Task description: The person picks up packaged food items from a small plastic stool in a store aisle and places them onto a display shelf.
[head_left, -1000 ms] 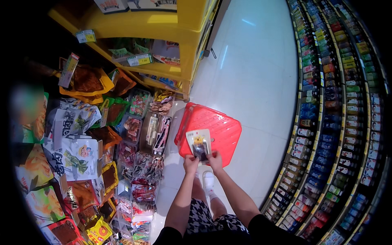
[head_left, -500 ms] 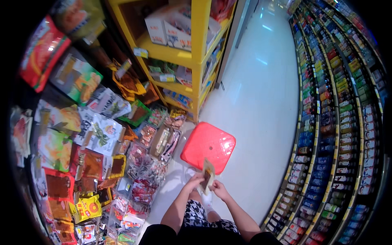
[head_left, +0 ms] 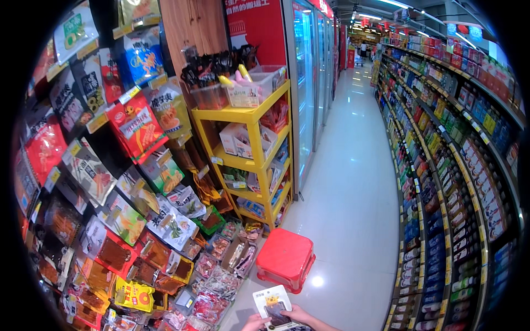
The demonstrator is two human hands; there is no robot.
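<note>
A flat white snack packet (head_left: 266, 300) with a yellow picture and a dark lower part is held low in front of me, its printed face toward me. My left hand (head_left: 255, 322) is closed on its left edge, and my right hand (head_left: 298, 314) grips its right side. Just beyond the packet a red plastic stool (head_left: 286, 255) stands on the floor. To the left, trays of small wrapped snacks (head_left: 212, 300) lie low beneath hanging snack bags (head_left: 135, 126).
A yellow shelf rack (head_left: 255, 160) carrying boxes and bins rises behind the stool. Glass-door coolers (head_left: 303, 83) line the aisle's left side beyond it. Long shelves of bottles (head_left: 441, 220) run along the right. A pale shiny floor (head_left: 348, 182) stretches away between them.
My view has tilted up, showing more of the aisle and wall display. The packet, earlier seen nearly edge-on, now faces me. Both hands still hold it, lower in the picture.
</note>
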